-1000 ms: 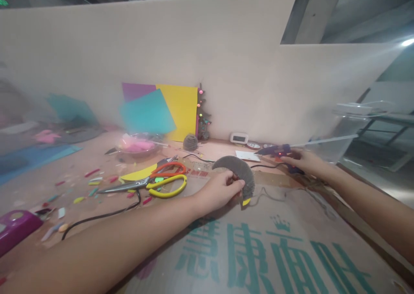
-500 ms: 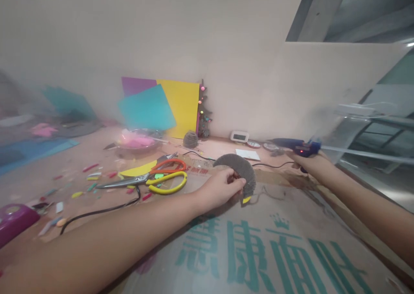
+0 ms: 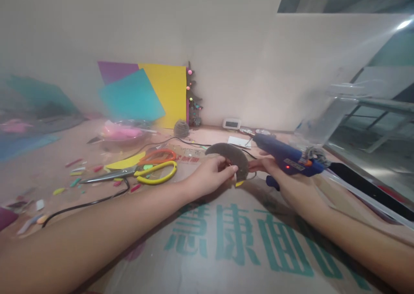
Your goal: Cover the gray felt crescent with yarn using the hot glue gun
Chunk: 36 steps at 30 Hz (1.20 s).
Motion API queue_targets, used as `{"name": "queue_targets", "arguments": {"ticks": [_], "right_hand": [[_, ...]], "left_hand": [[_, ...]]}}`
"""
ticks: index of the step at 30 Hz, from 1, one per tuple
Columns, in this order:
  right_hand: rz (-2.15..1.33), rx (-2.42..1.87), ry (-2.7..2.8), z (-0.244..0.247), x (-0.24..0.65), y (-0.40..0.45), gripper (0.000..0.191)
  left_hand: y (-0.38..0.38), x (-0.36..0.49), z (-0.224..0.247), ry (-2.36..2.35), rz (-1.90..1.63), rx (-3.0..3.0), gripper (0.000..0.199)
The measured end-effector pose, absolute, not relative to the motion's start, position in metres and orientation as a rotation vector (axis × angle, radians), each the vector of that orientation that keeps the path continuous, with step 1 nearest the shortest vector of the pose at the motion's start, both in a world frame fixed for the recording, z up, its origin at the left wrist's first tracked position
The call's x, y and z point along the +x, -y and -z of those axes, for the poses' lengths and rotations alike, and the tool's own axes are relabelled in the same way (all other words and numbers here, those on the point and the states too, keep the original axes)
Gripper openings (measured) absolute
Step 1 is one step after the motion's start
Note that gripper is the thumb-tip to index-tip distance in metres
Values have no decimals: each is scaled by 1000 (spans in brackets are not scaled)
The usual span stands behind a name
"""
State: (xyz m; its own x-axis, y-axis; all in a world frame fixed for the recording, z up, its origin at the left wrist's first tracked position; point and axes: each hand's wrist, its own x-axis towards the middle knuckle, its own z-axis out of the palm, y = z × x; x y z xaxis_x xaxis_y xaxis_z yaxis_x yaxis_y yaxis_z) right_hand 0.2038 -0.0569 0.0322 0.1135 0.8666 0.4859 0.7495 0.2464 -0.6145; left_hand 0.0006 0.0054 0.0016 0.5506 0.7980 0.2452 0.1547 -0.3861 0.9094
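My left hand [image 3: 217, 173] pinches a grey, yarn-wrapped crescent [image 3: 235, 155] with a bit of yellow showing at its lower tip. My right hand [image 3: 276, 170] is closed round a blue hot glue gun [image 3: 281, 152] with a small red light lit on it. The gun's nozzle points left, above and behind the crescent. Fingertips of that same hand reach the crescent's right edge, where a strand of yarn hangs; whether they grip it is hard to see. Under both hands lies a sheet [image 3: 207, 268] printed with large green characters.
Scissors [image 3: 158, 173] with orange and yellow handles lie left of my hands, among scattered colourful scraps. Coloured sheets [image 3: 132, 95] lean on the wall behind a yarn ball [image 3: 181, 129]. A small white digital display [image 3: 231, 123] stands at the back. Black cord [image 3: 87, 205] crosses the table.
My right hand has brought the glue gun left, and its fingers now reach the crescent. My left hand keeps its hold on the crescent. The view has shifted slightly.
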Motion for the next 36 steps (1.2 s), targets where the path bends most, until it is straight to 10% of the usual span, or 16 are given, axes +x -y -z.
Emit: {"name": "queue_targets", "arguments": {"ticks": [36], "right_hand": [[-347,-1560,1783,-25,206,57,36]], "left_hand": [[-7,-3,-8,-838,-1113,1782,23]]}}
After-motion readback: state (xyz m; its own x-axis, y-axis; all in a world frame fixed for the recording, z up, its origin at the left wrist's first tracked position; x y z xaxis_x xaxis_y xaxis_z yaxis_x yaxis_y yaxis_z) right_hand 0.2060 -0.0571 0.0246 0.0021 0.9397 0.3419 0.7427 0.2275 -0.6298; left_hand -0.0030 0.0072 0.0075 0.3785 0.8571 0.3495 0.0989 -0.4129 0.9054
